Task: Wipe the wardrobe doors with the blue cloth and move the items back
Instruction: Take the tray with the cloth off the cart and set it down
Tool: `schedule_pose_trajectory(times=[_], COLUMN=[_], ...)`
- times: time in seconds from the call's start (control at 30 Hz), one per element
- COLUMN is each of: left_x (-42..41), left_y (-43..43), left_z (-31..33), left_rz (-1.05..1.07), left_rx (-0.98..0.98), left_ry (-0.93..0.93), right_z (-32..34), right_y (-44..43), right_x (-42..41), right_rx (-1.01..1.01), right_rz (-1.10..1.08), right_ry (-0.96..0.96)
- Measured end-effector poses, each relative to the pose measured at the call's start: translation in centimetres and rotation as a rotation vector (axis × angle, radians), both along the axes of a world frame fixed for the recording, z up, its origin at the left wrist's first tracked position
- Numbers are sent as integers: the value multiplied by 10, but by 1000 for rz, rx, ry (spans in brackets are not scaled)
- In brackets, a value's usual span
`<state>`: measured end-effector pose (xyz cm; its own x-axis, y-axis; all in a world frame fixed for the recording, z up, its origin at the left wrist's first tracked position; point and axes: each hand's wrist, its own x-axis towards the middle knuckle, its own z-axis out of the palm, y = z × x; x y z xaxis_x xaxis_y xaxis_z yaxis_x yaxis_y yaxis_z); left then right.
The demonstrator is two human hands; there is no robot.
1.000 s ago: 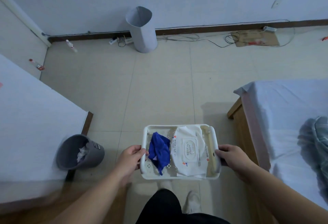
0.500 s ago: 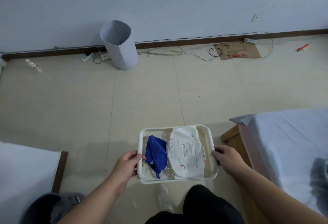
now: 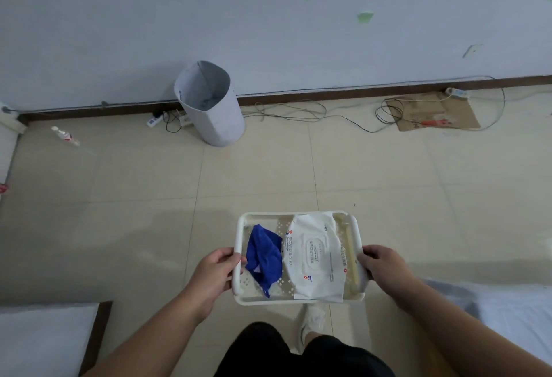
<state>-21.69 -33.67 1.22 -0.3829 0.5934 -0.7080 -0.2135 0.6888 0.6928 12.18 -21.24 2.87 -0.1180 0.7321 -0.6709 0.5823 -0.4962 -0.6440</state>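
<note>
Head view, carry: a person stands on the tiled floor and holds a white basket out in front at waist height, one hand on each short side, so it rides level and nothing slides.
Left hand: fingers curled round the basket's left rim, thumb over the top edge, closed on it.
Right hand: wrapped the same way round the right rim, gripping it firmly; the matched grips look chosen to balance the load.
Blue cloth: here is the task's cloth, crumpled in the left part of the basket, just beside the left thumb, one corner trailing toward the near wall.
Wet wipes pack: lying flat with its lid up, filling the middle and right of the basket, its edge touching the cloth.
Pale stick: a long slim thing along the right wall of the basket; what it is I cannot tell.
Surroundings: a grey bin stands against the wall with cables and cardboard along the skirting; bed corners show at lower left and lower right.
Wardrobe: not in sight here.
Judgement: the cloth is stowed, not in use, so this reads as carrying the kit, whether toward the doors or back to its place I cannot say.
</note>
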Motion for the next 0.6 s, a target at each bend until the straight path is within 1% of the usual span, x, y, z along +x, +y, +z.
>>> schedule_pose_trajectory(times=[0.13, 0.3, 0.47, 0.6], left_x=[-25, -68, -122, -161], left_y=[62, 147, 242, 307], left_z=[5, -8, -27, -23], left_rz=[19, 54, 9, -8], left_rx=[21, 45, 50, 36], left_ry=[-3, -20, -45, -65], right_z=[9, 7, 1, 11], right_y=[79, 173, 261, 320], right_x=[-28, -76, -131, -170], right_rx=[5, 5, 12, 20], right_rz=[30, 50, 35, 34], right_ry=[-16, -39, -84, -114])
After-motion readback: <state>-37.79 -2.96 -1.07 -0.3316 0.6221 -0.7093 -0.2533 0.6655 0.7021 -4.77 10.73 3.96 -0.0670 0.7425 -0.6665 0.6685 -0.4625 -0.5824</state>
